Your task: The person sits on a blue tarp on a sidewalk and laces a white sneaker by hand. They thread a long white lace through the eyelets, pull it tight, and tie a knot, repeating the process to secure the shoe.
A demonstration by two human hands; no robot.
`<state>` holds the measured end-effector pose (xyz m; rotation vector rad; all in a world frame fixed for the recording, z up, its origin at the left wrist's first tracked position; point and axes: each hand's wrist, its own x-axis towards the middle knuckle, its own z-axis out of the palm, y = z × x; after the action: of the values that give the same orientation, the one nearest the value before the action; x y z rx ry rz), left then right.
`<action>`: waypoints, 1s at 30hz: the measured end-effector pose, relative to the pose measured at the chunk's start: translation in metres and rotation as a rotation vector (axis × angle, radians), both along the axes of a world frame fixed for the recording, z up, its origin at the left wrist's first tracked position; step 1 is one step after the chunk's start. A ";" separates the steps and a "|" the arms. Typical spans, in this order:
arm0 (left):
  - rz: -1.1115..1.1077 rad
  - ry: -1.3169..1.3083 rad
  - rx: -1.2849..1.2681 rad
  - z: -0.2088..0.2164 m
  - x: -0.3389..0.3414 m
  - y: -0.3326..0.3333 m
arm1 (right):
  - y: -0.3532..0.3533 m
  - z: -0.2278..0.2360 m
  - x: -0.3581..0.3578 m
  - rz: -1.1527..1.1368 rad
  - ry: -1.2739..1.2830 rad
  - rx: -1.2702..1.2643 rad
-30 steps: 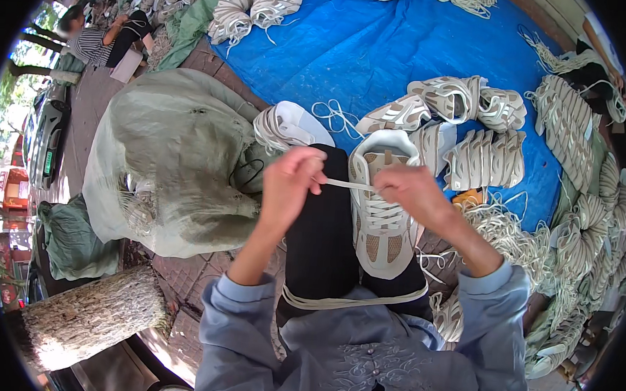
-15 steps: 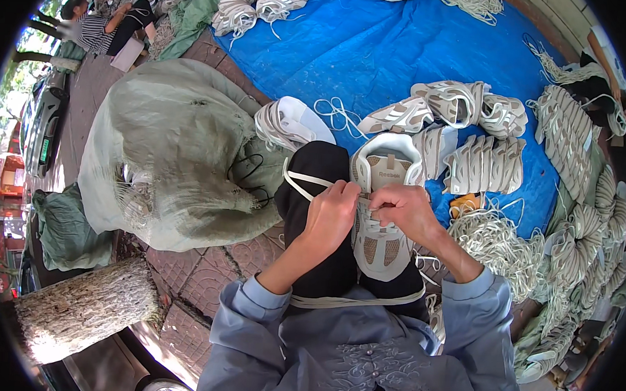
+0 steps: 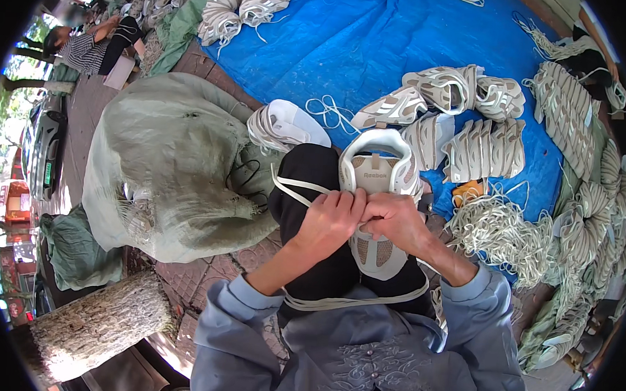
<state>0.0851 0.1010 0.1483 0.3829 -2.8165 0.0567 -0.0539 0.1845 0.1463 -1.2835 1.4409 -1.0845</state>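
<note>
A beige and white sneaker upper [image 3: 376, 167] rests on my knees, its heel opening away from me and its toe toward me. My left hand [image 3: 333, 218] pinches a cream shoelace [image 3: 294, 183] over the eyelet area; a loop of that lace sticks out to the left across my black trouser leg. Beside it, my right hand [image 3: 397, 217] is closed at the same spot, its fingertips meeting the left ones. What exactly the right fingers grip is hidden. More laces [image 3: 357, 303] lie in a bundle across my lap.
Several stacked uppers [image 3: 484, 151] lie on a blue tarp [image 3: 335, 48] ahead, near a heap of loose laces [image 3: 502, 237]. A white-lined upper [image 3: 286, 125] leans by a large grey-green sack [image 3: 180, 160]. A tree trunk [image 3: 101, 322] stands lower left; another person [image 3: 87, 49] sits far left.
Both hands have come closer together over the eyelets, the right moving left to meet the left. The view has shifted slightly; the sneaker upper stays on my knees.
</note>
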 end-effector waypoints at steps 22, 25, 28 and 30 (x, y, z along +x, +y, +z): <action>-0.147 -0.026 0.258 0.036 -0.034 -0.012 | 0.034 -0.029 -0.052 -0.316 -0.160 -0.104; -0.144 0.193 0.388 0.057 -0.056 -0.005 | 0.033 -0.035 -0.058 -0.279 0.041 -0.168; -0.061 0.084 0.267 0.036 -0.060 -0.019 | 0.026 -0.036 -0.055 -0.204 0.199 -0.162; 0.040 -0.025 0.362 0.020 -0.055 -0.013 | 0.024 -0.033 -0.052 -0.216 0.275 -0.126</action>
<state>0.0302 0.0877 0.1685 0.5204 -2.8399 -0.4473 -0.1063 0.2088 0.1129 -1.4337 1.7733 -1.1904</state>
